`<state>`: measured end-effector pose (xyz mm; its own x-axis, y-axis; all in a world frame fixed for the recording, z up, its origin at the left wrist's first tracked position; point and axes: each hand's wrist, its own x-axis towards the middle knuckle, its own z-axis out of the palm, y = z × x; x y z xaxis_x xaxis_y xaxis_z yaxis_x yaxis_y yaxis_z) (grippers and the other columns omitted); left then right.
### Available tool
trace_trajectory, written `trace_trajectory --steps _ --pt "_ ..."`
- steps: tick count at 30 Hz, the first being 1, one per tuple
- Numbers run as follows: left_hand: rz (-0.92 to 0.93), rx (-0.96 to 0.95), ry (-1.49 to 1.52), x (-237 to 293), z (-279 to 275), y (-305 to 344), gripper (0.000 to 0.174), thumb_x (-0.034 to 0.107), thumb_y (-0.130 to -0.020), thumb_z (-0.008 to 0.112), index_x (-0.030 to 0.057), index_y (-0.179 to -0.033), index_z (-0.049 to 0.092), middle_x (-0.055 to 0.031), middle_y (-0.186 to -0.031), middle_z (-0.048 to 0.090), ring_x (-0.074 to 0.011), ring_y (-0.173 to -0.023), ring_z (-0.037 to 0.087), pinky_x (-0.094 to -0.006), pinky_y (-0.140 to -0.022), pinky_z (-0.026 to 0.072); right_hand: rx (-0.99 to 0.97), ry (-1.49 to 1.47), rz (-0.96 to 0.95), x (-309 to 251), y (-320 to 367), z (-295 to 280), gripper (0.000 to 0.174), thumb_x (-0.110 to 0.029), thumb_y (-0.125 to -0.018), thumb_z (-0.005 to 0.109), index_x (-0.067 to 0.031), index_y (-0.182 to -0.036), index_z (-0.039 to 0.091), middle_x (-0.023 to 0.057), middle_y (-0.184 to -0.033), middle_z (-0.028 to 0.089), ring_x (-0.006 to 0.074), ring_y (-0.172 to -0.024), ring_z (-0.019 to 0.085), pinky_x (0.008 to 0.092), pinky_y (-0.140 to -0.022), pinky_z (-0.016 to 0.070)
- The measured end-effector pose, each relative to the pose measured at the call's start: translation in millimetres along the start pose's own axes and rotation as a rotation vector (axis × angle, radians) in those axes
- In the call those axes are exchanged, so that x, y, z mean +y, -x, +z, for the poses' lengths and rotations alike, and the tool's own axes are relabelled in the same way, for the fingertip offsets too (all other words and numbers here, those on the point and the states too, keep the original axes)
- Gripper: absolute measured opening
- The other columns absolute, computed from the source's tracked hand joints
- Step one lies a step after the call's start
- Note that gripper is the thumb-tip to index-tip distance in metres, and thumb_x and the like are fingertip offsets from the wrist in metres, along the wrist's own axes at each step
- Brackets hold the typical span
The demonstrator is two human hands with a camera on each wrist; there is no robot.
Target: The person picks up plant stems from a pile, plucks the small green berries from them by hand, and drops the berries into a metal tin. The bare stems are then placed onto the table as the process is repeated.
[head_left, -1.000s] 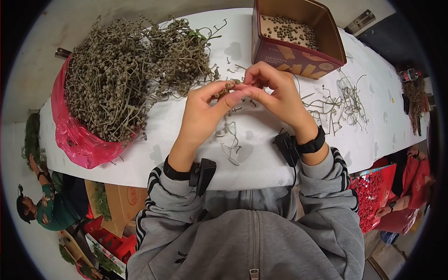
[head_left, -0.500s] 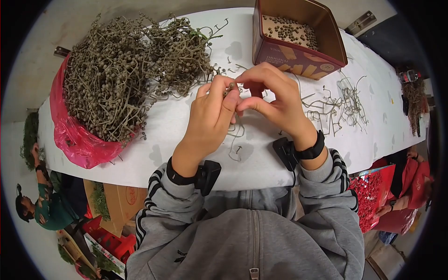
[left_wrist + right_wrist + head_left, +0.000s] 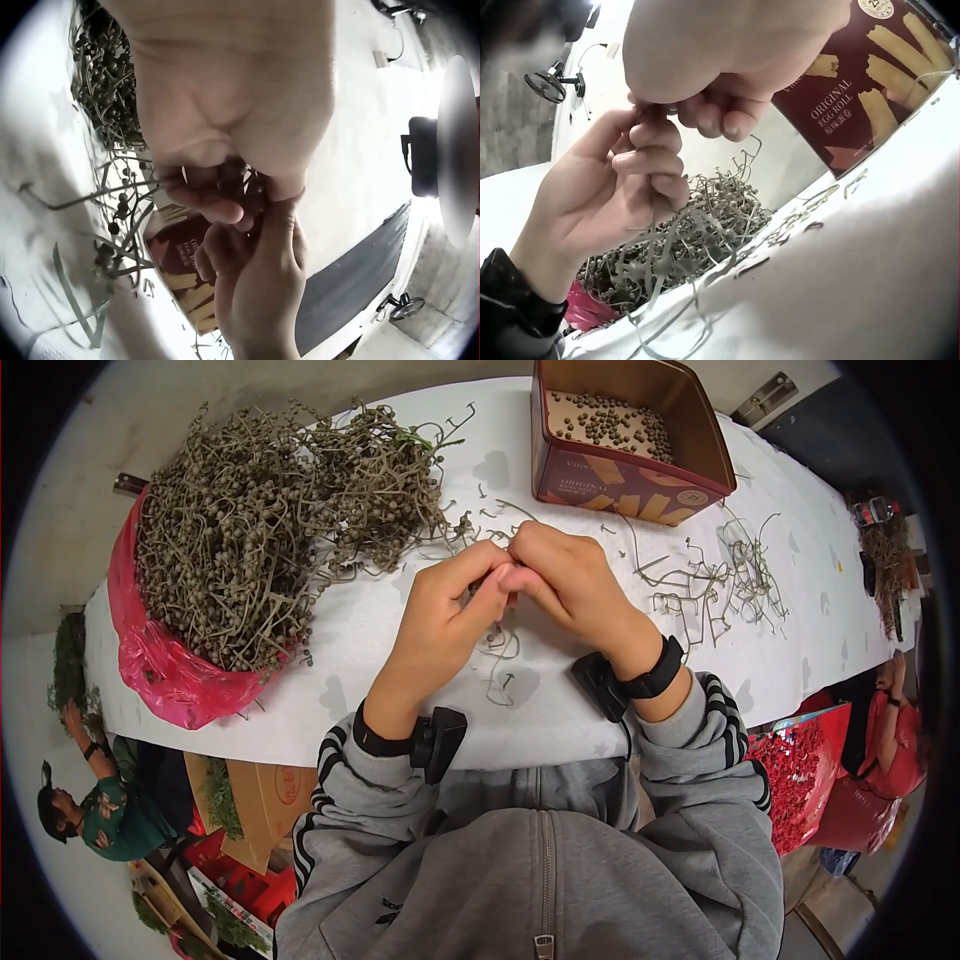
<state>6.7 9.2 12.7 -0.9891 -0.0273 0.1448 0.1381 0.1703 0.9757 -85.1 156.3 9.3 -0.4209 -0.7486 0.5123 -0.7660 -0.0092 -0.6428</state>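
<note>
Dried stems with small round seed heads [image 3: 105,195] stick out of my left hand [image 3: 440,620], whose fingers curl round them. Thin stems [image 3: 654,251] hang below that hand in the right wrist view. My right hand [image 3: 580,590] meets it over the table, thumb tips together and fingers bent in, pinching at the top of the bunch. The curled fingers hide the spot being pinched. To the left, a large pile of the same stems [image 3: 240,530] spills from a pink plastic bag [image 3: 190,685]. Loose seed heads lie in an egg roll tin [image 3: 620,495] beyond the right hand.
Bare stems [image 3: 745,580] are scattered to the right of the tin. Several more lie on the white tablecloth [image 3: 400,710] below the hands. One person [image 3: 130,810] is at the far left, another [image 3: 885,750] at the far right by a red heap [image 3: 795,775].
My right hand has closed in against the left; the gap between its thumb and fingers has gone. The seed heads at the left fingertips are now covered.
</note>
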Motion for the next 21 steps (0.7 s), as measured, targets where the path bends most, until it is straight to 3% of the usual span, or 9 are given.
trace_trajectory --steps 3,8,11,12,15,16,19,21 --pt "-0.095 0.058 0.244 0.8 7.1 2.0 0.017 0.011 -0.096 0.045 0.0004 -0.087 0.053 0.0004 -0.074 0.049 -0.0061 -0.066 0.040 -0.0202 -0.062 0.0355 0.150 -0.085 0.025 2.9 2.2 11.6 0.015 -0.011 -0.091 0.055 0.0004 -0.082 0.049 0.0118 -0.067 0.048 0.0259 -0.055 0.049 0.0321 -0.051 0.0400" --pt "-0.051 0.144 0.496 -13.4 10.3 -0.7 0.017 0.012 -0.097 0.044 0.0007 -0.088 0.053 0.0018 -0.075 0.049 -0.0064 -0.068 0.042 -0.0203 -0.063 0.0360 0.169 0.026 -0.010 -0.5 4.6 16.8 0.009 -0.005 -0.091 0.049 -0.0002 -0.083 0.051 0.0065 -0.061 0.048 0.0190 -0.051 0.047 0.0304 -0.048 0.0388" --pt "-0.061 0.088 0.547 -13.8 1.9 -3.8 0.019 0.014 -0.097 0.046 0.0000 -0.089 0.056 0.0001 -0.075 0.051 -0.0073 -0.070 0.045 -0.0195 -0.066 0.0371 0.202 -0.321 0.373 -0.1 2.8 9.0 0.006 -0.006 -0.091 0.049 -0.0018 -0.086 0.052 0.0009 -0.067 0.050 0.0114 -0.057 0.048 0.0277 -0.052 0.0399" --pt "-0.060 0.091 0.547 -12.9 -1.0 -5.0 0.019 0.014 -0.097 0.046 0.0000 -0.089 0.056 0.0001 -0.075 0.051 -0.0073 -0.070 0.045 -0.0195 -0.066 0.0371 0.200 -0.322 0.371 1.1 0.8 10.5 0.006 -0.006 -0.091 0.049 -0.0018 -0.086 0.052 0.0009 -0.067 0.050 0.0114 -0.057 0.048 0.0277 -0.052 0.0399" --pt "0.197 0.296 -0.182 -9.3 -7.2 -9.1 0.016 0.012 -0.093 0.054 -0.0007 -0.092 0.064 -0.0024 -0.076 0.052 -0.0092 -0.071 0.048 -0.0202 -0.068 0.0402 0.363 -0.897 0.502 5.6 -6.1 16.2 0.007 -0.008 -0.092 0.049 -0.0028 -0.092 0.053 -0.0023 -0.074 0.049 0.0068 -0.065 0.047 0.0247 -0.056 0.0396" --pt "0.199 0.294 -0.181 -6.9 -7.6 -9.5 0.016 0.012 -0.093 0.054 -0.0007 -0.092 0.064 -0.0024 -0.076 0.052 -0.0092 -0.071 0.048 -0.0202 -0.068 0.0402 0.365 -0.896 0.502 6.9 -5.9 14.3 0.007 -0.008 -0.092 0.049 -0.0028 -0.092 0.053 -0.0023 -0.074 0.049 0.0068 -0.065 0.047 0.0247 -0.056 0.0396" --pt "0.034 0.390 -0.136 -1.0 -7.4 -6.8 0.012 0.008 -0.087 0.062 0.0010 -0.095 0.069 -0.0048 -0.079 0.056 -0.0111 -0.075 0.053 -0.0214 -0.068 0.0431 0.118 -0.529 0.394 9.7 -2.3 7.2 0.012 -0.012 -0.091 0.056 -0.0031 -0.099 0.054 -0.0020 -0.078 0.048 0.0074 -0.066 0.043 0.0235 -0.059 0.0384" --pt "0.029 0.393 -0.094 -3.3 -5.1 -6.2 0.013 0.006 -0.086 0.063 0.0010 -0.095 0.069 -0.0052 -0.081 0.058 -0.0115 -0.076 0.054 -0.0220 -0.068 0.0438 0.092 -0.415 0.340 4.1 -3.9 8.4 0.014 -0.012 -0.089 0.058 -0.0029 -0.099 0.054 -0.0026 -0.076 0.047 0.0073 -0.065 0.041 0.0231 -0.059 0.0379"
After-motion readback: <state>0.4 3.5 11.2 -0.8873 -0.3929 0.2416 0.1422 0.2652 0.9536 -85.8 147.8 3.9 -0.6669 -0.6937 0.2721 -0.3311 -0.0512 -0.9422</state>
